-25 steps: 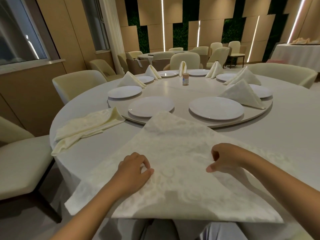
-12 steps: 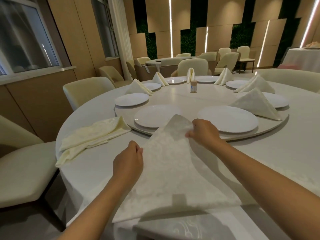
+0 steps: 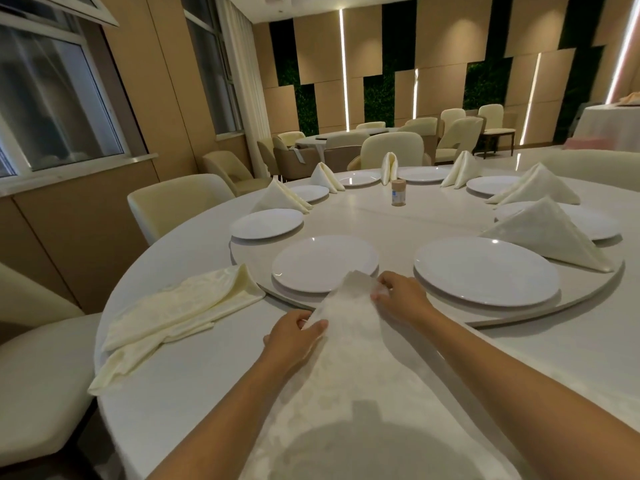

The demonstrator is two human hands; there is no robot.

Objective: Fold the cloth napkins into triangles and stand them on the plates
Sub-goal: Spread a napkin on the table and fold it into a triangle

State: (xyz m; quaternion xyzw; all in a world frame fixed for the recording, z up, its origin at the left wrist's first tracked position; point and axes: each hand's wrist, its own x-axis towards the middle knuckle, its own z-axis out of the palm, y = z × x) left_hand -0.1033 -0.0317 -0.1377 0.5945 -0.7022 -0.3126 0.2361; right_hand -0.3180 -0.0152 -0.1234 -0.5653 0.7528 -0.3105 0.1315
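- Napkin [image 3: 349, 341] lies on the tabletop [image 3: 194, 393] before two bare plates [image 3: 323, 263] — left hand [image 3: 294, 336] at its left edge, right hand [image 3: 401, 296] at its far tip.
- Unfolded napkins [image 3: 173, 317] lie to the left.
- Folded napkin [image 3: 547, 237] stands on a plate, far right.
- Small jar [image 3: 398, 192] stands behind the plates.

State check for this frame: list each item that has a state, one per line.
Napkin in hand: partly folded, flat on the table, far tip held.
Left hand: pinches the napkin's left edge.
Right hand: grips the napkin's far tip.
Spare napkins: unfolded, heaped on the table.
Near plates: bare.
Folded napkin: standing as a triangle on its plate.
Small jar: upright, capped.
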